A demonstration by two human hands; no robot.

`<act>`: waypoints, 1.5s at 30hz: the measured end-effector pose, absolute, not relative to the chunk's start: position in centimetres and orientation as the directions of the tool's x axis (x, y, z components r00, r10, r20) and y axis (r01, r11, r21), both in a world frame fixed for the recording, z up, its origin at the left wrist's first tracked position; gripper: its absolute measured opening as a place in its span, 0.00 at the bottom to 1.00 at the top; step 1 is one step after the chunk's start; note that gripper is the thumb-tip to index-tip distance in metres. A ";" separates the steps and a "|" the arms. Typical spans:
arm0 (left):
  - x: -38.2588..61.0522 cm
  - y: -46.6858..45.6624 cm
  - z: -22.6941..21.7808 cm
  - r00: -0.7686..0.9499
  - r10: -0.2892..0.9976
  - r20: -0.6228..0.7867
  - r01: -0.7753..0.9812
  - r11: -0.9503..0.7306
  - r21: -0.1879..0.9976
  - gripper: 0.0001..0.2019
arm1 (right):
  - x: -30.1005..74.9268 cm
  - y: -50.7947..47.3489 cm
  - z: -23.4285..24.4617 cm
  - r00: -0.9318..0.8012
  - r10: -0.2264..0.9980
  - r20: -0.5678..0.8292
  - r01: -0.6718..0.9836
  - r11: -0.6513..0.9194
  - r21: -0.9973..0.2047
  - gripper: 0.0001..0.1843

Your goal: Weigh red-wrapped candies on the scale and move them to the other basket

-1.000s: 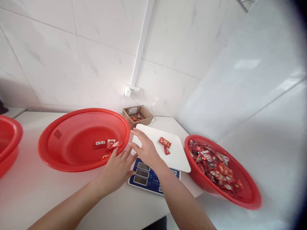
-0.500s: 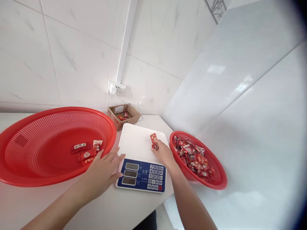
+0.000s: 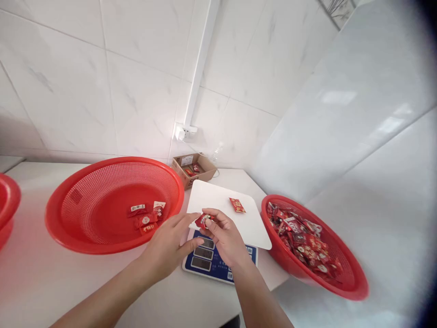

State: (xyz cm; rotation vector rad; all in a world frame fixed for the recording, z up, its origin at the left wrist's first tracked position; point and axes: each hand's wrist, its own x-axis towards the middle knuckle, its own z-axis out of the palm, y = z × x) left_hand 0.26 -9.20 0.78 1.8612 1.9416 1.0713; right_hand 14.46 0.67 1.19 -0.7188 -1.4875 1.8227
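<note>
My right hand (image 3: 223, 237) pinches a small red wrapped candy (image 3: 202, 221) between thumb and fingers, above the near edge of the scale's white pan (image 3: 205, 193). Close on its left is my left hand (image 3: 172, 243), thumb and fingers apart, with fingertips at the candy's left end; whether they touch it I cannot tell. A second red candy packet (image 3: 237, 205) lies flat on the pan. The scale's blue panel (image 3: 218, 269) with displays and keys is partly covered by my right hand and the pan, which sits askew over it.
On the left stands a red mesh basket (image 3: 85, 175) with several packets inside. Another red basket (image 3: 8, 196) is cut off at the left edge. To the right, a red basket (image 3: 358, 287) holds a heap of packets. A cardboard box (image 3: 186, 181) with packets stands behind the scale.
My left hand has come from the left basket's rim to beside my right hand. A packet now lies on the pan, and my right hand is nearer me. The pan has turned askew; the view has shifted left.
</note>
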 end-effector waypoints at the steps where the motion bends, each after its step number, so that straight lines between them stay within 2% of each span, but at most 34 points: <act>1: 0.4 -9.3 0.9 -0.180 0.936 0.302 0.731 -0.078 0.678 0.21 | 13.9 0.1 1.2 -0.621 0.784 -0.006 -0.173 -0.145 -0.974 0.18; 3: 0.4 -9.4 1.0 -0.220 0.924 0.313 0.673 -0.089 0.734 0.16 | 13.1 -0.5 1.1 -0.611 0.792 0.007 -0.193 -0.140 -0.971 0.18; 6: 0.2 -9.4 1.5 -0.258 0.909 0.328 0.550 -0.141 0.823 0.11 | 12.7 -0.7 0.8 -0.606 0.795 0.026 -0.134 -0.069 -0.989 0.20; 10: -0.2 -9.5 2.4 -0.283 0.932 0.225 0.331 -0.126 0.935 0.15 | 13.0 -0.7 0.6 -0.595 0.799 0.082 -0.003 0.100 -0.995 0.24; 14: -0.2 -9.4 2.7 -0.249 0.948 0.199 0.250 -0.136 0.959 0.17 | 13.0 -1.1 0.8 -0.555 0.824 0.113 0.109 0.207 -0.972 0.26; 19: 0.0 -9.3 2.4 -0.246 0.958 0.147 0.220 -0.092 0.971 0.13 | 12.9 -1.4 1.2 -0.551 0.823 0.135 0.153 0.259 -0.954 0.25; 30: -0.1 -9.1 2.2 -0.280 0.957 0.075 0.040 -0.066 0.997 0.15 | 13.2 -1.5 1.2 -0.617 0.779 0.108 0.117 0.227 -0.967 0.28; 36: -0.2 -9.5 2.5 -0.241 0.970 0.009 -0.005 -0.011 1.000 0.16 | 12.7 -1.9 1.2 -0.740 0.672 0.016 -0.046 -0.028 -0.999 0.31; 39: -0.6 -9.7 2.9 -0.256 0.966 0.019 0.045 -0.008 0.999 0.15 | 12.6 -1.9 1.1 -0.762 0.647 -0.013 -0.032 -0.058 -0.998 0.31; 41: -1.2 -9.7 3.1 -0.362 0.927 0.098 0.221 -0.017 0.975 0.15 | 12.9 -1.0 1.0 -0.720 0.694 -0.018 0.016 -0.010 -1.000 0.29; 43: -2.3 -9.8 3.4 -0.491 0.848 0.198 0.423 0.033 0.906 0.13 | 13.8 0.9 0.9 -0.630 0.777 0.024 0.090 0.104 -0.991 0.26; 45: -3.6 -9.9 3.5 -0.583 0.776 0.241 0.520 0.128 0.844 0.13 | 15.2 3.6 0.9 -0.518 0.844 0.142 0.221 0.292 -0.930 0.23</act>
